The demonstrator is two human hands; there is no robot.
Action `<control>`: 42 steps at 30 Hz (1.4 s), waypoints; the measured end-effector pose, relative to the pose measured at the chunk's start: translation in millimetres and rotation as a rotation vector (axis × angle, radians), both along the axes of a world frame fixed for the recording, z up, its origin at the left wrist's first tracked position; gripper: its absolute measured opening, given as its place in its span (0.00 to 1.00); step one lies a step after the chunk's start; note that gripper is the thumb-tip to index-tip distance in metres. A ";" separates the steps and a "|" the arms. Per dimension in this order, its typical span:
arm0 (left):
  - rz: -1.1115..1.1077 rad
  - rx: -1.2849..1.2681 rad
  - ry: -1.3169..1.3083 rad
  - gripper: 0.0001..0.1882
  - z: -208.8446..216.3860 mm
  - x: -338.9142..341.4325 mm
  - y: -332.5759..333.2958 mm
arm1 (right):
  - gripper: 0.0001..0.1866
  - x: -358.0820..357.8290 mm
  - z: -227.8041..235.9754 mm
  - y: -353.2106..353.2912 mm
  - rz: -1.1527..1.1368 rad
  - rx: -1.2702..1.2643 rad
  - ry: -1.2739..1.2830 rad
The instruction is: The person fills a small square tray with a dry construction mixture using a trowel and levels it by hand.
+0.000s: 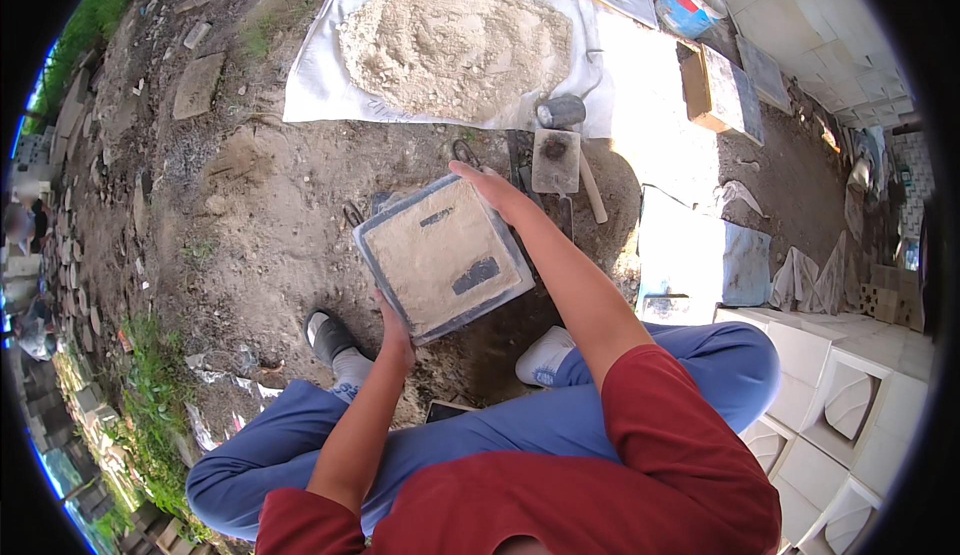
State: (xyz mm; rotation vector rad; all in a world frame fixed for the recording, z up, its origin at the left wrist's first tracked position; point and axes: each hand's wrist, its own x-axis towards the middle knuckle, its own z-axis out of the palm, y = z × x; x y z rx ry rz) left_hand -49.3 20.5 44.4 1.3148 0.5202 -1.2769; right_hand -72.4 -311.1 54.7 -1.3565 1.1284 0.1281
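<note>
Both my hands hold a square mould (474, 312) with a dark grey rim in front of my knees. A tan, powdery layer (420, 265) fills its face, broken by two dark grey patches. My left hand (394, 329) grips the near left edge, and my right hand (488, 191) is closed over the far right corner. Dark metal loops (466, 153) stick out beyond the mould, above a dark piece (381, 199) mostly hidden under it. Just right of my right hand lie a flat trowel-like plate (553, 167), a wooden handle (593, 191) and a dark cylinder (562, 110).
A white sack (306, 95) lies ahead, with a heap of pale powder (455, 45) on it. Farther right are a bucket (690, 5), an open box (708, 90) and a pale blue slab (745, 255). White hollow blocks (805, 355) stack beside my right knee. Stones and grass line the left.
</note>
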 end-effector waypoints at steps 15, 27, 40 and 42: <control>-0.205 0.061 -0.044 0.67 19.0 35.9 22.6 | 0.74 -22.1 -14.8 22.1 -0.076 0.050 -0.023; -0.083 -0.083 0.090 0.67 35.4 36.3 14.9 | 0.50 -31.1 -7.7 19.2 -0.169 0.297 -0.071; 0.034 -0.083 0.114 0.48 47.7 69.3 16.0 | 0.41 -9.5 13.6 35.6 -0.306 0.513 -0.122; 0.043 -0.070 0.081 0.50 49.6 63.9 0.3 | 0.50 -21.5 -5.5 21.8 -0.355 0.460 -0.122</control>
